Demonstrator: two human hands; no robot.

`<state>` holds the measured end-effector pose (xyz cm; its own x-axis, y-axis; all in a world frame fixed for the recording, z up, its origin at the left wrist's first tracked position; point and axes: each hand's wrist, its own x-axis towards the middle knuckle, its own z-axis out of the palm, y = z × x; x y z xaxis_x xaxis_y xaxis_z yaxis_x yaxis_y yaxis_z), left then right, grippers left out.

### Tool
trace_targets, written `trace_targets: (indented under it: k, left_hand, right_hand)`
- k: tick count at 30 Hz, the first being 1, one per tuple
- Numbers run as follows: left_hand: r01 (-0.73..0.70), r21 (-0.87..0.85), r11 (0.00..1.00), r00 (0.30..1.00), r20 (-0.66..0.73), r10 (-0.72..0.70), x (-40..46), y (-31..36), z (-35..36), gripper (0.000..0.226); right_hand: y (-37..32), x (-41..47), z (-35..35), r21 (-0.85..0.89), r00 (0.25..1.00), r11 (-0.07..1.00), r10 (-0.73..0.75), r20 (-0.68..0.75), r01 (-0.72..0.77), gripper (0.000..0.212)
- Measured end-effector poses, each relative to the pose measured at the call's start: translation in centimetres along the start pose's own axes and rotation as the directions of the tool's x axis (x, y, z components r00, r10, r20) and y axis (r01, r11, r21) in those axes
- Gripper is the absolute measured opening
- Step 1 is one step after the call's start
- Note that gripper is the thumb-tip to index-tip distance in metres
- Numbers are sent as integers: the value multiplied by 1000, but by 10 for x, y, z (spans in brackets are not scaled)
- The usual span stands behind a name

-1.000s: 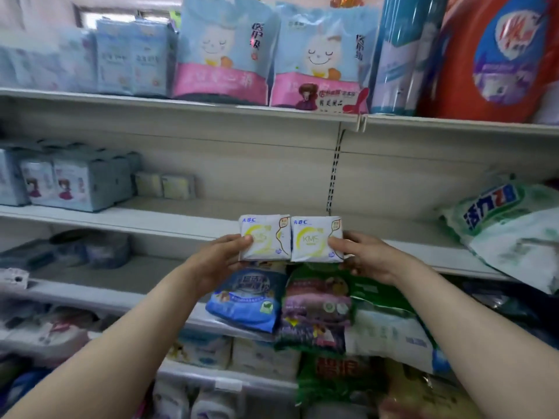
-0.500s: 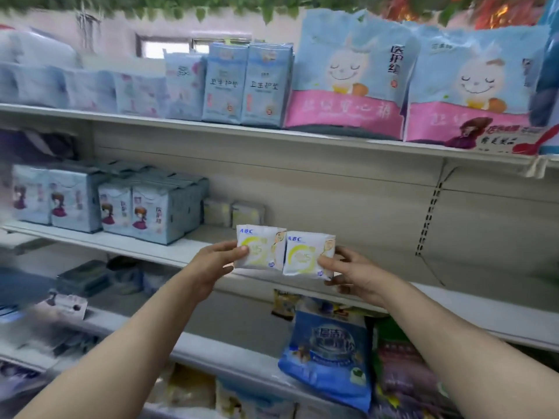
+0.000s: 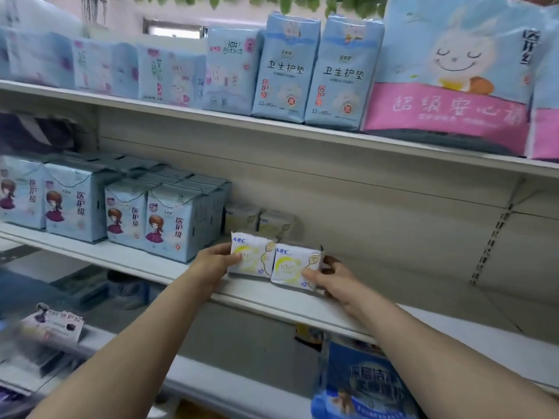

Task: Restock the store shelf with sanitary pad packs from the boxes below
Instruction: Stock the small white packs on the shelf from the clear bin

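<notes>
Two small white pad packs with yellow print stand side by side at the front of the middle shelf (image 3: pixel 272 300). My left hand (image 3: pixel 211 263) grips the left pad pack (image 3: pixel 254 258) by its left edge. The right pad pack (image 3: pixel 292 267) is held at its right edge by my right hand (image 3: pixel 328 278), thumb on the front. Both packs rest on or just above the shelf board. Behind them, two more packs of the same kind (image 3: pixel 260 220) stand against the back panel.
Light-blue packs with a cartoon girl (image 3: pixel 169 219) fill the middle shelf to the left of my hands. The shelf to the right (image 3: pixel 423 267) holds nothing. The top shelf carries blue pad packs (image 3: pixel 314 68) and a large pink-and-blue bag (image 3: pixel 453 80). A blue bag (image 3: pixel 363 385) sits below.
Both hands carried the two packs up and forward from in front of the lower shelves onto the middle shelf, in front of the two matching packs. The view swung left.
</notes>
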<state>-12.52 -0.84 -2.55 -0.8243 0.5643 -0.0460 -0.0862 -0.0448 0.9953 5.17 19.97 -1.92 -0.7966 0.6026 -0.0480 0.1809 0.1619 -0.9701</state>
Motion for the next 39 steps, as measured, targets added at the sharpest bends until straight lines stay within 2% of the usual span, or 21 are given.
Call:
trace_targets:
  k: [3,6,10,17,19,24,30,35,39]
  left_hand:
    - [10,-25,1000,999,-47,-11,23,-2,2,22]
    - [-11,-16,1000,981,-192,8,39,0,10,31]
    - [7,162,987,894,-444,66,52,0,23,44]
    - [-32,210,977,779,-608,157,59,-2,32,43]
    - [-32,220,975,772,-614,164,60,-3,32,41]
    - [-42,224,974,808,-565,165,61,-3,33,39]
    - [-64,281,958,854,-482,198,60,-4,35,39]
    - [15,293,956,874,-468,130,62,-4,35,36]
    - [28,317,948,873,-470,131,62,-3,36,30]
  right_hand:
    - [3,21,12,16,998,999,-35,-48,35,40]
    - [9,46,25,35,992,998,-56,-116,60,39]
    - [17,71,44,4,980,996,-85,-182,87,45]
    - [13,95,54,-47,961,996,-89,-262,79,62]
    - [12,99,55,-86,958,994,-86,-272,65,64]
    - [7,110,54,-188,957,982,-79,-278,27,70]
    - [4,116,60,-265,961,964,-89,-262,17,62]
    - [5,116,66,-334,961,943,-90,-262,-3,64]
    - [2,115,72,-377,952,925,-68,-299,-52,61]
